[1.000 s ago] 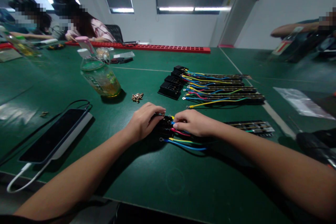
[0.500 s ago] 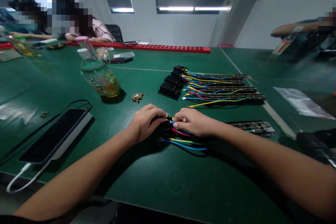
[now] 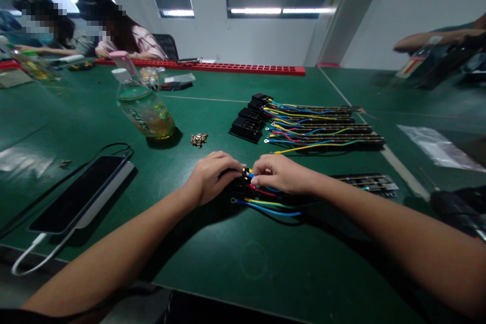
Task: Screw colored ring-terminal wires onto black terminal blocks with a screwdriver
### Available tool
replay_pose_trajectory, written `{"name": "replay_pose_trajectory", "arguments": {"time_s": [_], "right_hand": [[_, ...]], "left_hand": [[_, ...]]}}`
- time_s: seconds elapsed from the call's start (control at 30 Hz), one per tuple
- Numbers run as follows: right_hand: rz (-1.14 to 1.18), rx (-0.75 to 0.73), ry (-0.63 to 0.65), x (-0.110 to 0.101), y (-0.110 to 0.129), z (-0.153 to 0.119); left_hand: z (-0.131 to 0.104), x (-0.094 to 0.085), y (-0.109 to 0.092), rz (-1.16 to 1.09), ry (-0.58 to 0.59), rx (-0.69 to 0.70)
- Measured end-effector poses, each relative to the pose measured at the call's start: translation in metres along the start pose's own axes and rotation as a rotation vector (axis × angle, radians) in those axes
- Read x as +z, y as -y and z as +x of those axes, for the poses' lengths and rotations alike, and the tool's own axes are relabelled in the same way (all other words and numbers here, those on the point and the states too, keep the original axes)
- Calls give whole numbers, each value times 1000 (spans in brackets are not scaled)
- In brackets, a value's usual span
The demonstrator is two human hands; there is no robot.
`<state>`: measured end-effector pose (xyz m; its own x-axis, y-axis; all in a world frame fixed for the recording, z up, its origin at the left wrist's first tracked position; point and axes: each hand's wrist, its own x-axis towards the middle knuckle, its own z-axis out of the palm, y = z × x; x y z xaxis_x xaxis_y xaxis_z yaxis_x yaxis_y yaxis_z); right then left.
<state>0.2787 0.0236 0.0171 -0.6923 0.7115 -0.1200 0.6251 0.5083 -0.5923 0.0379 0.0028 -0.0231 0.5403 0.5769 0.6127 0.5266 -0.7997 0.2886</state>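
Both hands meet at the end of a black wired strip (image 3: 366,183) on the green table (image 3: 212,263). My left hand (image 3: 212,174) pinches at the small brass-coloured terminals there; what its fingertips hold, if anything, is hidden. With thumb and finger closed, my right hand (image 3: 283,172) grips a blue wire (image 3: 250,175) close to its end. Nearer me, a loose blue wire with a ring terminal (image 3: 234,201) and a yellow-green wire (image 3: 266,203) lie beside the strip. A red wire (image 3: 258,190) shows just under my right hand.
Several finished-looking wired strips (image 3: 334,129) with black sockets (image 3: 245,129) lie beyond my hands. A pile of brass screws (image 3: 199,139), a drink bottle (image 3: 146,111) and a phone (image 3: 79,195) with a white cable are on the left. A clear plastic bag (image 3: 436,147) lies right; people sit across.
My hands stay at the same strip end, with only slight finger shifts. The left fingertips have moved slightly right, toward the right hand.
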Motion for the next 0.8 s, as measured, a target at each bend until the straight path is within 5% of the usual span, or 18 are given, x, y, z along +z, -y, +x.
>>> {"name": "replay_pose_trajectory", "arguments": {"time_s": [0.8], "right_hand": [[-13,-51,-28,4,-7,0]], "left_hand": [[2,4,-2,6,-24,61]]}}
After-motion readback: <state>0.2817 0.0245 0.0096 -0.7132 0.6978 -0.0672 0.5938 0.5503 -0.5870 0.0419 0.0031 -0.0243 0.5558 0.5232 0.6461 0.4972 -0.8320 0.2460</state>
